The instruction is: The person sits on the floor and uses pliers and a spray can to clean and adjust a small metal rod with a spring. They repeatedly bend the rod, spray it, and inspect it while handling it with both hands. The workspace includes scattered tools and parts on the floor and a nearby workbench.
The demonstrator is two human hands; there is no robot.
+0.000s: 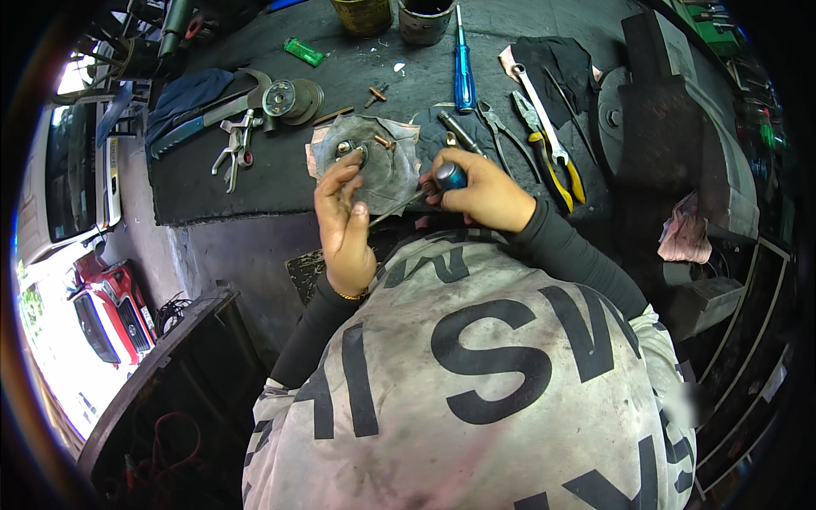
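My right hand is closed around a screwdriver with a blue handle; its thin metal shaft slants down and left toward my left hand. My left hand is raised at the bench's near edge, thumb and fingers apart, with no held thing visible. Behind its fingertips lies a grey cloth bearing a small round metal part and a copper-coloured bolt. The left fingers partly hide the small parts there.
On the dark bench lie a hammer, a metal spool-like part, a small puller, a blue screwdriver, pliers, yellow-handled pliers and a wrench. Two buckets stand behind. A grinder-like machine is right.
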